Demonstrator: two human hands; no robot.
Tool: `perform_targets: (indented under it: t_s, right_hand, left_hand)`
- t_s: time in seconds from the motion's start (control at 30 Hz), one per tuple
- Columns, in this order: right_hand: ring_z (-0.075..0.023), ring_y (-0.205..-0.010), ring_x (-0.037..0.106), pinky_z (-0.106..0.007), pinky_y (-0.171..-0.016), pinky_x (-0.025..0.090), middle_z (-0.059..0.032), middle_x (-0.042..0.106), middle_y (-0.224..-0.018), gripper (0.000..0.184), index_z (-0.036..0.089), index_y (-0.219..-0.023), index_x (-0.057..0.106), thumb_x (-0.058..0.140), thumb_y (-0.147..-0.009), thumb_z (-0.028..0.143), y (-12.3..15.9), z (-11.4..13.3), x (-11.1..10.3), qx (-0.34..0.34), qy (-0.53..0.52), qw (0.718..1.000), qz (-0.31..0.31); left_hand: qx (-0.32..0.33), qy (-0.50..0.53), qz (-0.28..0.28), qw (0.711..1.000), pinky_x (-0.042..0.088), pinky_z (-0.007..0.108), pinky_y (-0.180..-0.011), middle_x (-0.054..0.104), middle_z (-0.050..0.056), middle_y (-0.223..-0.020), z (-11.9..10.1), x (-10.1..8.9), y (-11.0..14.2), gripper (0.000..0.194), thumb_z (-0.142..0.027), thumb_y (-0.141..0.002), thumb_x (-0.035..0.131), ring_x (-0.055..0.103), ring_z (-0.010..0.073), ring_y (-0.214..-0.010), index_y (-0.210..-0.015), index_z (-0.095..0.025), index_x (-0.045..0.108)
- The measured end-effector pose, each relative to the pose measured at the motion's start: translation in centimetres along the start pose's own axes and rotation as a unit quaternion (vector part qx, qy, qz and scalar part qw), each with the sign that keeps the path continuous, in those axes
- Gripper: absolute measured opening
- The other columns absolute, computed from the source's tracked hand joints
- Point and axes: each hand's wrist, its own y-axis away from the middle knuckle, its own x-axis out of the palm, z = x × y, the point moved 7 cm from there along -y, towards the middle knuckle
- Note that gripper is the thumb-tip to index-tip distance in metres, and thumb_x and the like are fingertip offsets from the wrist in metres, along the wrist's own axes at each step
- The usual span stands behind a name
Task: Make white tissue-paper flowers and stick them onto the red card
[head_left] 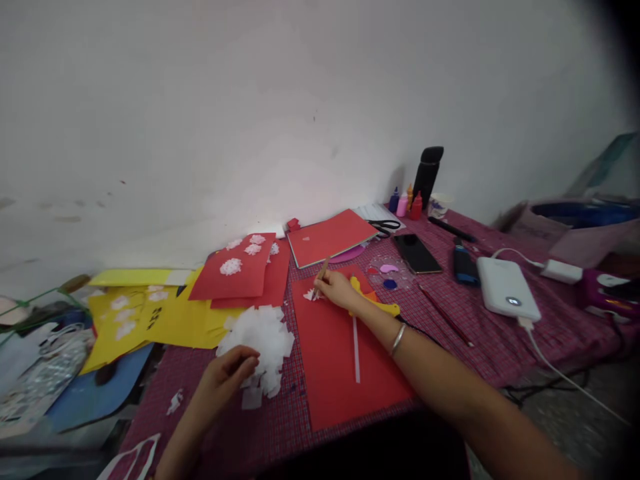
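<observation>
My right hand (336, 289) reaches forward over a red paper sheet (345, 360) and is closed around a thin paintbrush (321, 275), its tip touching a small white tissue bit (311, 295) on the sheet's far corner. A white strip (356, 350) lies on the same sheet. My left hand (231, 372) rests with fingers curled at the near edge of a pile of white tissue pieces (265, 337), pinching into it; what it grips is too small to tell.
Red sheets with white tissue flowers (235, 270) and yellow sheets (150, 317) lie to the left. Behind are a red book (330, 237), scissors (384, 227), paint bottles (406, 202), a black flask (427, 173), a phone (417, 253), a paint palette (389, 272) and a white power bank (506, 288) with cable.
</observation>
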Motion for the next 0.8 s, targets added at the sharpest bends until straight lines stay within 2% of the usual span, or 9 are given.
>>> perform_targets:
  t_s: [0.1,0.3,0.5,0.57,0.63,0.73,0.8]
  right_hand:
    - [-0.0114,-0.057,0.057,-0.019,-0.051,0.037,-0.0009,0.063,-0.063,0.016,0.016,-0.070,0.056,0.046,-0.081,0.022,-0.2,-0.5,0.2,0.001,-0.011,1.000,-0.010]
    - [-0.0106,-0.053,0.056,-0.020,-0.051,0.039,-0.0002,0.062,-0.060,0.016,0.016,-0.068,0.055,0.048,-0.080,0.023,-0.5,-0.8,0.1,0.005,-0.042,0.999,-0.021]
    - [-0.0102,-0.048,0.054,-0.021,-0.050,0.042,-0.0002,0.059,-0.058,0.021,0.016,-0.068,0.052,0.045,-0.081,0.031,0.1,-0.1,-0.6,0.012,-0.111,0.993,-0.023]
    - [-0.0102,-0.046,0.053,-0.021,-0.048,0.042,0.0002,0.058,-0.056,0.022,0.016,-0.068,0.052,0.048,-0.080,0.035,0.4,0.2,-1.0,0.025,-0.165,0.986,-0.022]
    - [-0.0097,-0.046,0.052,-0.021,-0.047,0.042,0.0001,0.058,-0.055,0.024,0.016,-0.067,0.052,0.050,-0.079,0.037,0.8,0.7,-1.2,0.029,-0.190,0.981,-0.011]
    - [-0.0093,-0.046,0.052,-0.021,-0.047,0.042,0.0000,0.058,-0.055,0.024,0.016,-0.067,0.053,0.053,-0.077,0.038,1.3,1.3,-1.5,0.036,-0.202,0.979,-0.006]
    - [-0.0095,-0.046,0.052,-0.021,-0.047,0.042,-0.0003,0.058,-0.055,0.025,0.016,-0.068,0.053,0.055,-0.076,0.040,1.5,1.6,-1.4,0.037,-0.205,0.978,-0.001]
  left_hand:
    - [-0.014,-0.007,0.010,1.000,0.040,0.022,-0.053,0.058,0.000,-0.064,0.5,0.8,0.5,0.021,-0.037,-0.079,0.053,0.052,0.0142,-0.059,-0.081,-0.019,0.063]
    - [-0.031,0.007,0.016,0.999,0.039,0.021,-0.052,0.059,0.000,-0.066,1.3,1.0,0.6,0.022,-0.037,-0.079,0.052,0.051,0.0139,-0.059,-0.082,-0.019,0.063]
    - [-0.014,-0.013,-0.023,1.000,0.040,0.022,-0.058,0.058,0.000,-0.068,1.3,-0.3,1.1,0.018,-0.032,-0.079,0.051,0.052,0.0141,-0.064,-0.079,-0.017,0.061]
    - [0.001,-0.040,0.000,0.999,0.040,0.023,-0.060,0.059,0.000,-0.069,0.8,-0.7,1.5,0.015,-0.028,-0.079,0.050,0.054,0.0143,-0.066,-0.077,-0.017,0.060]
    - [0.014,-0.080,0.049,0.996,0.041,0.023,-0.063,0.061,0.000,-0.072,0.4,-0.6,2.0,0.013,-0.023,-0.078,0.050,0.055,0.0146,-0.069,-0.077,-0.017,0.061]
    - [0.021,-0.153,0.121,0.981,0.041,0.024,-0.064,0.062,0.000,-0.077,0.0,-0.3,3.3,0.012,-0.019,-0.073,0.053,0.055,0.0148,-0.071,-0.082,-0.019,0.061]
    - [0.034,-0.202,0.139,0.969,0.043,0.026,-0.069,0.061,0.001,-0.084,-0.4,0.1,4.3,0.017,-0.018,-0.069,0.056,0.056,0.0160,-0.077,-0.086,-0.020,0.060]
